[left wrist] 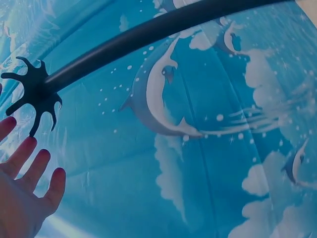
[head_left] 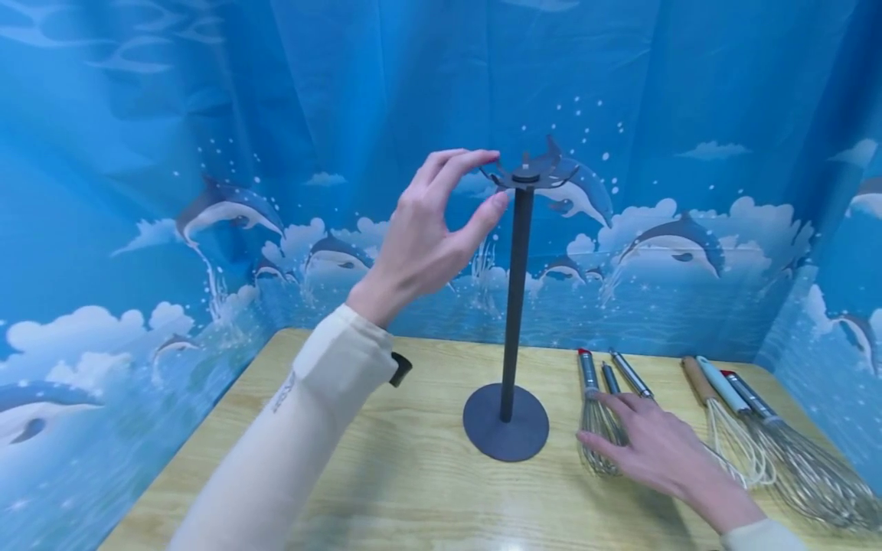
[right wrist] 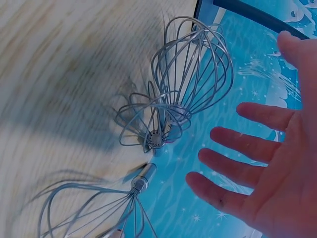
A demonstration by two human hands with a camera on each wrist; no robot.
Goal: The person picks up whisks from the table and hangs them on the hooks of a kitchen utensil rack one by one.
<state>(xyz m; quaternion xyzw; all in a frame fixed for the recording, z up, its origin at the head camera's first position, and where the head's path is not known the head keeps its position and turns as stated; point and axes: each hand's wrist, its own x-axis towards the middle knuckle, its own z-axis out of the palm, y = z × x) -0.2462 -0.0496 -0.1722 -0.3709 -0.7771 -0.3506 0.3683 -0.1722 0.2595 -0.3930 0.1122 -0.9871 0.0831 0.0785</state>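
Note:
A dark grey stand rises from a round base (head_left: pixel 506 425) on the wooden table (head_left: pixel 406 482); its pole (head_left: pixel 514 306) ends in a hooked disc (head_left: pixel 527 174). My left hand (head_left: pixel 485 184) is raised beside that disc, fingers curved, holding nothing. In the left wrist view the left hand's fingers (left wrist: pixel 27 178) stay straight, just short of the hooked disc (left wrist: pixel 32 91). My right hand (head_left: pixel 623 432) lies flat with spread fingers over a small whisk (head_left: pixel 596 440). The right wrist view shows the right hand (right wrist: pixel 267 163) open above a wire whisk (right wrist: pixel 190 74).
Several more whisks lie side by side at the table's right: steel handles (head_left: pixel 630 375), a wooden handle (head_left: pixel 699 380), a pale handle (head_left: pixel 720 385) and large wire heads (head_left: pixel 813 474). A blue dolphin-print curtain (head_left: pixel 344 76) walls in the table on three sides.

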